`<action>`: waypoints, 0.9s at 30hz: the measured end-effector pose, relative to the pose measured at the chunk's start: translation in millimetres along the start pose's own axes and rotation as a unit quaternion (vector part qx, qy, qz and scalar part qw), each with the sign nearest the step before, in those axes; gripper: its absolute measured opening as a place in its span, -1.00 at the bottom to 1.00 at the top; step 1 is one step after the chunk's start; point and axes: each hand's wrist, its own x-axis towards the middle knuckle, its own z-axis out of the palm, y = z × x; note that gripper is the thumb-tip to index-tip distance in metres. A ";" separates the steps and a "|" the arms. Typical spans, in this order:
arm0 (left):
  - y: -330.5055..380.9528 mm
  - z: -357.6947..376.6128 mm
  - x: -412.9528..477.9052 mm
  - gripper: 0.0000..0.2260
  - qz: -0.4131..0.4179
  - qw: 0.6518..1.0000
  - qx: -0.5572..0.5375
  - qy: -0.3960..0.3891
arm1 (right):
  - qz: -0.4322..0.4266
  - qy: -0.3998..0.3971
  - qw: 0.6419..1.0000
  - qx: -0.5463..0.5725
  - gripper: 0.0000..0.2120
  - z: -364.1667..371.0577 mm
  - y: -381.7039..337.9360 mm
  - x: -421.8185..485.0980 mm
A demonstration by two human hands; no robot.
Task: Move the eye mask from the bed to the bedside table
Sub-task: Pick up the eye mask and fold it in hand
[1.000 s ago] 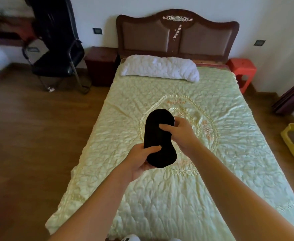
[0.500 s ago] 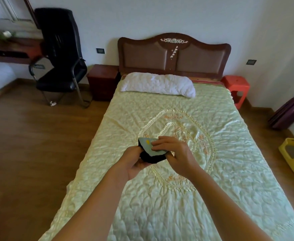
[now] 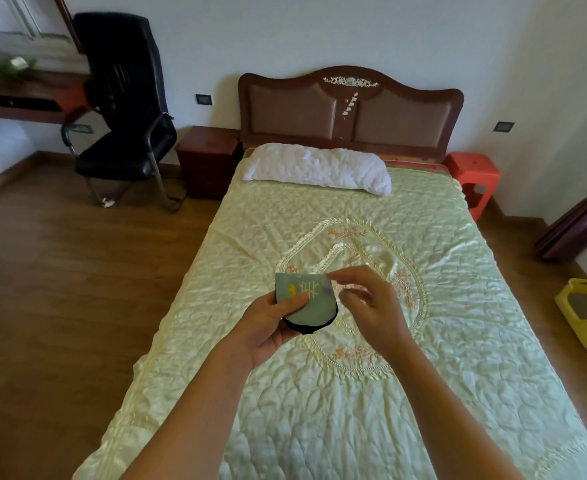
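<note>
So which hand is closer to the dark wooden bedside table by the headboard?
Left. The left hand, holding the folded eye mask, sits on the side of the bedside table; the right hand pinches the mask's far edge, further away.

The bed [image 3: 337,393] fills the centre and lower part of the frame, running from the bottom edge up to a dark wooden headboard [image 3: 351,112] in the upper middle. A pale yellow-green quilted cover [image 3: 250,237] lies over the whole mattress, with an oval embroidered panel at its middle. A white pillow [image 3: 316,166] lies across the head end, touching the cover just below the headboard. The wooden floor [image 3: 60,271] spreads over the left side and a strip at the right. On it stand a dark red bedside table [image 3: 207,161] just left of the headboard, a black chair [image 3: 122,112] at upper left, a red stool [image 3: 475,178] right of the bed, and a yellow basket [image 3: 586,317] at the right edge.
</note>
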 end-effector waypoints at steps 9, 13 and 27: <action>-19.2 -19.5 -7.9 -0.80 0.026 0.997 0.007 0.076 | 0.285 0.021 0.941 0.180 -0.71 25.5 16.0 -37.2; -29.4 -29.7 -15.6 -0.74 0.026 0.996 0.006 0.085 | 0.312 0.010 0.927 0.207 -0.77 46.7 8.6 -48.4; -31.9 -79.2 -67.3 -0.79 0.074 0.985 0.004 0.153 | 0.298 -0.078 0.926 0.220 -0.80 100.0 -14.4 -67.3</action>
